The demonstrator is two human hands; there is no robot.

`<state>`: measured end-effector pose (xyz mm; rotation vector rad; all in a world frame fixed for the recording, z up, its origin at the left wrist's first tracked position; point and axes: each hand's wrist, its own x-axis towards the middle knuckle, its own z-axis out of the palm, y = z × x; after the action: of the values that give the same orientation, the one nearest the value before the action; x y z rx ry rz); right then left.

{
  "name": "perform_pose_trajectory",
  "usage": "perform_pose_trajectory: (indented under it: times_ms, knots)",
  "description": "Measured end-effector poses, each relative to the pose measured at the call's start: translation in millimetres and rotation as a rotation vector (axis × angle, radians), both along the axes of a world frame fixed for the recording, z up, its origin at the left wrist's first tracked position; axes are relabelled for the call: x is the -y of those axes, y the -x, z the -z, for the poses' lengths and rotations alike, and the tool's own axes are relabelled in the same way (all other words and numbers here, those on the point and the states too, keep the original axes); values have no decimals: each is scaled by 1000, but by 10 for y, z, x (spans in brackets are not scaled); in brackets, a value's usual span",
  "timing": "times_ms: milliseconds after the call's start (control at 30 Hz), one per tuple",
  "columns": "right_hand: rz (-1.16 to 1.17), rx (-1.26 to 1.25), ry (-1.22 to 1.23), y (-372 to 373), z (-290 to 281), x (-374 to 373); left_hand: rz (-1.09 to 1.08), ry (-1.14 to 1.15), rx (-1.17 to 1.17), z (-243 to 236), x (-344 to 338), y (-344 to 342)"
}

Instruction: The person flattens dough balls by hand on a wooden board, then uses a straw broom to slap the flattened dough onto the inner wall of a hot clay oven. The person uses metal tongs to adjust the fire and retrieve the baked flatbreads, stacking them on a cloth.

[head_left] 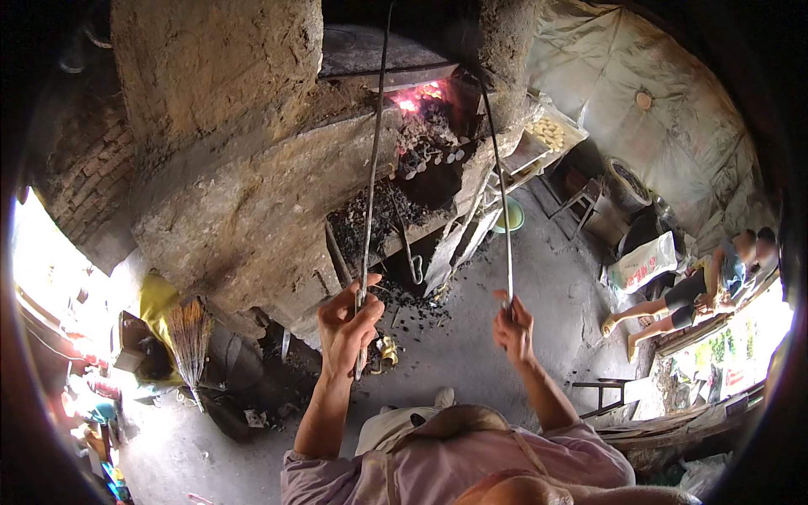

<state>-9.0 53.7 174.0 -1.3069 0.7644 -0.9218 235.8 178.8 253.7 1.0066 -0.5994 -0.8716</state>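
Head view has the left rod (371,181), gripped in the left hand (349,324), and right rod (505,215), gripped in the right hand (515,326), stretching far toward the oven (261,194), their length presumably sparing both hands the heat of the fire (412,101).

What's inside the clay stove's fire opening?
Glowing pinkish-red coals, with grey ash spilling toward the front. What lies deeper in can't be seen: the dark slab covers it from above, and shadow hides the rest.
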Motion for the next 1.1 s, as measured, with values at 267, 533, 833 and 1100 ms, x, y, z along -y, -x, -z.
perform_pose_trajectory:
  times_ms: [267,533,833,1100]
  knots:
    - [-151,155,106,-711,-301,698,-1,-36,90,6,-65,-143]
    - [-7,3,-31,-783,52,431,-19,-12,121,81,-25,-206]
    - [-159,144,-13,-1235,-410,1333,1,-61,145,-27,-58,-249]
    - [71,34,-53,-1015,-123,569,70,-28,79,-7,-65,-340]
